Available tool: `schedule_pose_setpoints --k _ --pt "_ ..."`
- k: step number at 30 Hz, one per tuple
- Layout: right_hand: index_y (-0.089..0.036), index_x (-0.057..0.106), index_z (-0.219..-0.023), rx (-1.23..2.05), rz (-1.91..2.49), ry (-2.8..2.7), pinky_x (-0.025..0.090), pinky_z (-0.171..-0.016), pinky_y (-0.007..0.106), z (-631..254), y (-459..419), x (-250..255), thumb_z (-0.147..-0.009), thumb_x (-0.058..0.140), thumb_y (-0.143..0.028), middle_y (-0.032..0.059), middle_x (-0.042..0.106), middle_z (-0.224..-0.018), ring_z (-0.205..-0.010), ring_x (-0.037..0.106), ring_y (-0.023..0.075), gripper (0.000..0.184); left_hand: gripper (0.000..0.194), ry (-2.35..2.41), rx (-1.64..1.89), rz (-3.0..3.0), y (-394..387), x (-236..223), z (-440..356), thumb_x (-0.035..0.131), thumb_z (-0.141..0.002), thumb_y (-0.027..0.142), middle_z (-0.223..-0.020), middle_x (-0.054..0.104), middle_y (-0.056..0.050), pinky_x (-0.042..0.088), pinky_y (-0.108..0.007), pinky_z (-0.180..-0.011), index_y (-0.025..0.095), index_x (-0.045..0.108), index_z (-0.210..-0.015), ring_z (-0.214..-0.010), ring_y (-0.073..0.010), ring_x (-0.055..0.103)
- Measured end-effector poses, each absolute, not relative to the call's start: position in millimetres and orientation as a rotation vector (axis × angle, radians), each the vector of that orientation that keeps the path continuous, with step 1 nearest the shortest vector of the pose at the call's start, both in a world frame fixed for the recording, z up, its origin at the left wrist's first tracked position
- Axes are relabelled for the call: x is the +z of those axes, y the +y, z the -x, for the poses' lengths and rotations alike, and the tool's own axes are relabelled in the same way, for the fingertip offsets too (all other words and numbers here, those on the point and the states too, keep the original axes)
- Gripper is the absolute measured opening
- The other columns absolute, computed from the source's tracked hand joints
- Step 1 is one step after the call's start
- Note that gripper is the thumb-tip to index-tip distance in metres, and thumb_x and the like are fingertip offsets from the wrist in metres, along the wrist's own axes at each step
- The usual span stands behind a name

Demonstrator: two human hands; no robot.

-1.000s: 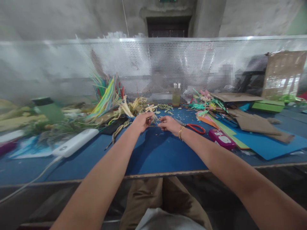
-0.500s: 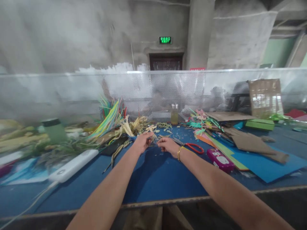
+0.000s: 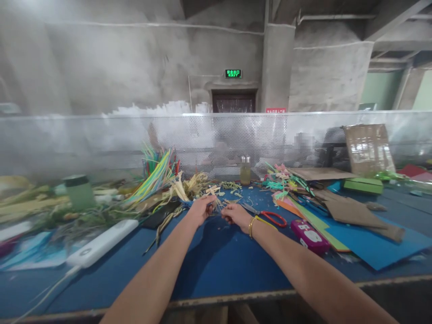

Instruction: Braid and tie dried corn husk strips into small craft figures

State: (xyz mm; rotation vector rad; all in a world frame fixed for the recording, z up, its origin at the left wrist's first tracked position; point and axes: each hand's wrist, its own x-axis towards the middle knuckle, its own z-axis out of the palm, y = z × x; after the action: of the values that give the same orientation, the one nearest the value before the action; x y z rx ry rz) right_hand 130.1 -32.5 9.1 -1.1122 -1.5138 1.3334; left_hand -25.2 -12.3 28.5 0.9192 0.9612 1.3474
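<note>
Both hands meet over the middle of the blue table (image 3: 219,265). My left hand (image 3: 201,209) is closed, pinching pale straw strips (image 3: 213,198) that stick up from its fingers. My right hand (image 3: 236,215), with a gold bangle on the wrist, is closed too and pinches the same strips from the right. The two hands nearly touch. Small straw scraps lie on the table under and beyond them.
Red-handled scissors (image 3: 268,215) lie just right of my right hand. A pink case (image 3: 309,235), coloured paper sheets (image 3: 371,238) and brown card sit to the right. A white power bank (image 3: 101,242), a green jar (image 3: 80,192) and coloured strips (image 3: 157,173) are left. A small bottle (image 3: 245,171) stands before the perforated screen (image 3: 216,137).
The camera has tilted upward, so the table and hands sit lower in view and more wall shows. Both hands keep pinching the straw strips in about the same place.
</note>
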Motion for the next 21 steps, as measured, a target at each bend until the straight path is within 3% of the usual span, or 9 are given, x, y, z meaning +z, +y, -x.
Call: schedule_pose_setpoints --k 13,21 --pt "-0.019 0.052 -0.064 1.280 1.126 -1.610 0.030 -0.044 0.020 -126.0 -36.9 9.2 -0.072 0.053 -0.017 -0.0021 0.056 -0.058 -0.049 0.045 0.0089 0.009 0.016 0.969 1.358 -0.892 -10.3 27.6 26.1 0.074 -0.062 0.014 -0.051 0.055 0.003 0.038 -0.013 -0.038 0.013 0.059 -0.065 -0.040 -0.0047 0.049" --pt "-0.018 0.046 -0.055 1.213 1.145 -1.747 0.023 -0.043 0.021 -125.5 -40.7 11.3 -0.071 0.044 -0.013 -0.0048 0.042 -0.047 -0.043 0.034 0.0081 0.018 0.014 0.976 1.350 -0.863 -13.8 27.5 21.2 0.074 -0.062 0.010 -0.050 0.055 0.004 0.038 -0.013 -0.038 0.013 0.060 -0.065 -0.039 -0.0046 0.049"
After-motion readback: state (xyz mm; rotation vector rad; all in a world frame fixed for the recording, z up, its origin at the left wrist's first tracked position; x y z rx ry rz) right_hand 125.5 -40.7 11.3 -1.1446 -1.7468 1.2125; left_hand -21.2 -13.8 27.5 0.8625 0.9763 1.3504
